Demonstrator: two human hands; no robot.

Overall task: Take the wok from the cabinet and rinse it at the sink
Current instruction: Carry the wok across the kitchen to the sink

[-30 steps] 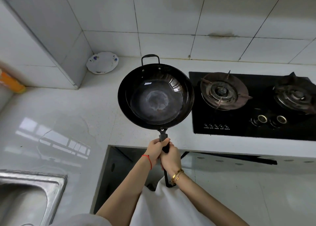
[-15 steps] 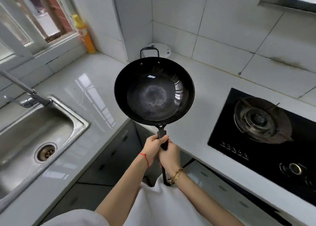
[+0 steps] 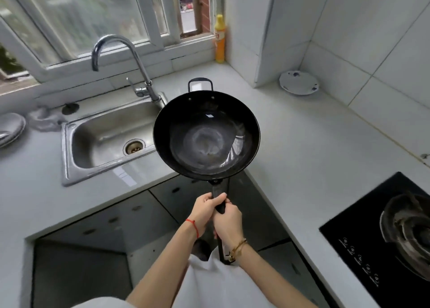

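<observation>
A black wok (image 3: 206, 135) with a pale worn patch in its bowl hangs level in the air over the counter corner, its left rim overlapping the right edge of the steel sink (image 3: 104, 135). My left hand (image 3: 204, 211) and my right hand (image 3: 226, 222) both grip its long black handle, left hand higher up. The small loop handle points away from me. A curved chrome faucet (image 3: 123, 60) stands behind the sink, its spout over the basin's back left. No water runs.
A yellow bottle (image 3: 220, 39) stands on the window ledge. A white patterned dish (image 3: 299, 83) sits in the tiled corner. The black gas hob (image 3: 381, 240) lies at right. Stacked plates (image 3: 10, 128) and a crumpled plastic bag (image 3: 43, 120) lie left of the sink.
My view has swung left from the hob to the sink, and the wok has come with it in the same two-handed grip. The whole sink and faucet now show.
</observation>
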